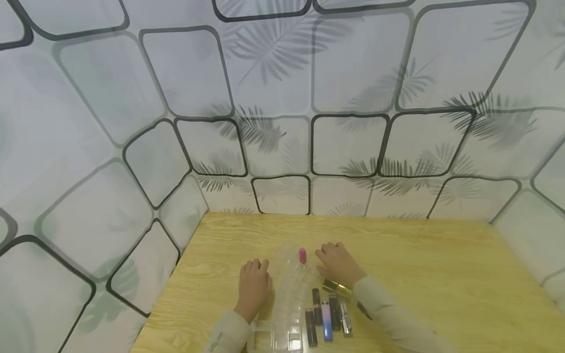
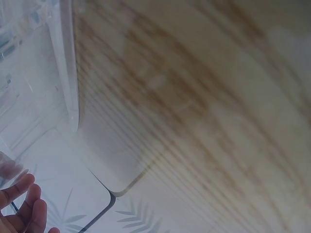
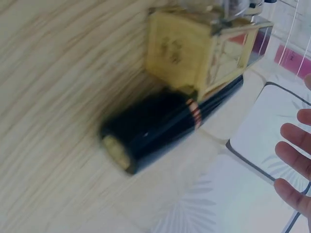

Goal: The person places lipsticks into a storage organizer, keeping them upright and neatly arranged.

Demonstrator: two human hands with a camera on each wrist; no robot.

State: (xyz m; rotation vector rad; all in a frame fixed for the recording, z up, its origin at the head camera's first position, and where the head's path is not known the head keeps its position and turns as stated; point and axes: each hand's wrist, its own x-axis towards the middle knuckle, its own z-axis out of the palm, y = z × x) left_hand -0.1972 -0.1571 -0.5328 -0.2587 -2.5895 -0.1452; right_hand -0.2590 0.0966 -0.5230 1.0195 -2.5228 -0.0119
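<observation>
A clear plastic organizer [image 1: 287, 306] with small compartments lies lengthwise between my hands. Its far end holds an upright pink tube [image 1: 302, 255], seemingly a lipstick. My left hand [image 1: 254, 288] rests beside the organizer's left side, holding nothing; in the left wrist view its fingers [image 2: 35, 208] are loosely bent. To the right of the pink tube is my right hand [image 1: 339, 262], with nothing in it and its fingers [image 3: 294, 145] spread apart in the right wrist view. Just below that hand lies a gold lipstick case [image 1: 337, 287], near a black tube [image 3: 150, 128] with a copper ring.
Several lipstick tubes lie side by side right of the organizer, including a purple-blue one [image 1: 326, 321] and a silver one [image 1: 346, 319]. They rest on a wood-grain table [image 1: 432, 264]. A patterned wall covering [image 1: 344, 147] rises behind the table's far edge.
</observation>
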